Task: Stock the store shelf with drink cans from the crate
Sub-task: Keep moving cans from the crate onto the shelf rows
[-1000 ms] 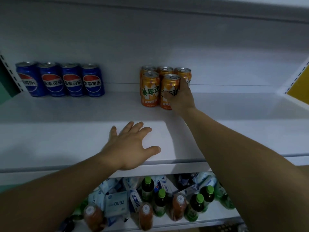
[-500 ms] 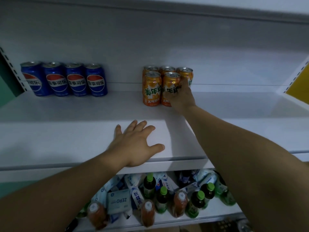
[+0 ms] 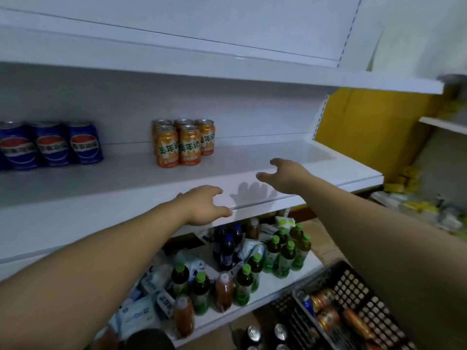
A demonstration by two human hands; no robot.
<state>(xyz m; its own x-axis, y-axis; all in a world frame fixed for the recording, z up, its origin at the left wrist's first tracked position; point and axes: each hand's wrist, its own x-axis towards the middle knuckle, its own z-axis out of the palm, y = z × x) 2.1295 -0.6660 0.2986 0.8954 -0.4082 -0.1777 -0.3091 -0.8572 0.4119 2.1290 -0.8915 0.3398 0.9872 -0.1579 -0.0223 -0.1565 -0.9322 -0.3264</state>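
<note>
- Now the right hand (image 3: 285,176) hovers empty, fingers spread, above the white shelf (image 3: 252,173), to the right of the orange cans (image 3: 183,142).
- Left hand (image 3: 204,205) rests open on the shelf's front edge.
- Below the shelf, the black crate (image 3: 353,311) holds more cans (blurred).

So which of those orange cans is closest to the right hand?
The back-row orange can at the right end; the other orange cans stand farther left of the empty right hand.
</note>
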